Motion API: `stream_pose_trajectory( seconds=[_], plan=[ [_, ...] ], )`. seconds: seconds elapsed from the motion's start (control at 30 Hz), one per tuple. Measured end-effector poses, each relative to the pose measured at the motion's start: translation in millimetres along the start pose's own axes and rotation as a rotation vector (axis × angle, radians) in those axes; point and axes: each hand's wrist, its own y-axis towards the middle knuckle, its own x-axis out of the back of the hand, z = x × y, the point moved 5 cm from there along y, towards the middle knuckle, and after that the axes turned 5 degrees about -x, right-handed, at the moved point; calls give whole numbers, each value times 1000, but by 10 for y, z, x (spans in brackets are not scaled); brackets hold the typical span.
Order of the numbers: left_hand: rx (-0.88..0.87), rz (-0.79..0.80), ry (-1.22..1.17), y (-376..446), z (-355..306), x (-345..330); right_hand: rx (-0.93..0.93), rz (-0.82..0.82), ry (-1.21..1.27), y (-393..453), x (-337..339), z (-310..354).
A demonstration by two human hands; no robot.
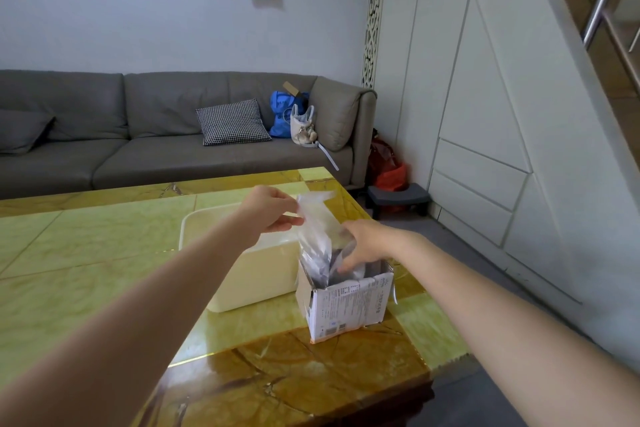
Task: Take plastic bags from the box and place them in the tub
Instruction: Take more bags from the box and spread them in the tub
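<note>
Pulling stage: a clear plastic bag (317, 225) is half out of the cardboard box (346, 302), its top end raised above the box opening and its lower end down inside, among more bags (332, 270) packed upright there. Left hand (273, 210) pinches the bag's top edge between thumb and fingertips, so it holds the bag. Right hand (367, 246) sits at the box mouth, just right of the bag, fingers curved down onto the bag's lower part and the stack; whether it grips the bag or only steadies the rest cannot be told.

White tub (242, 274) stands on the counter (86, 253) touching or just beside the box's left side, directly under and behind the left hand. Its inside is mostly hidden by the left arm, so contents unclear.

Judged step: extraction of one bag, not yet placed. Next move likely calls for lifting the bag clear of the box rim, the right hand keeping the other bags down so they don't drag out, then a short carry left over the tub rim and release. Film is limp and slippery, so pinch could slip.
</note>
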Motion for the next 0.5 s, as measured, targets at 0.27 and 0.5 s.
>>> stream_pose_trajectory(
  seconds=[0.27, 0.5],
  plan=[
    [-19, 23, -43, -66, -21, -103, 173, -223, 397, -72, 508, 400],
    [-71, -28, -68, -106, -151, 61, 162, -374, 574, -51, 556, 492]
  ],
)
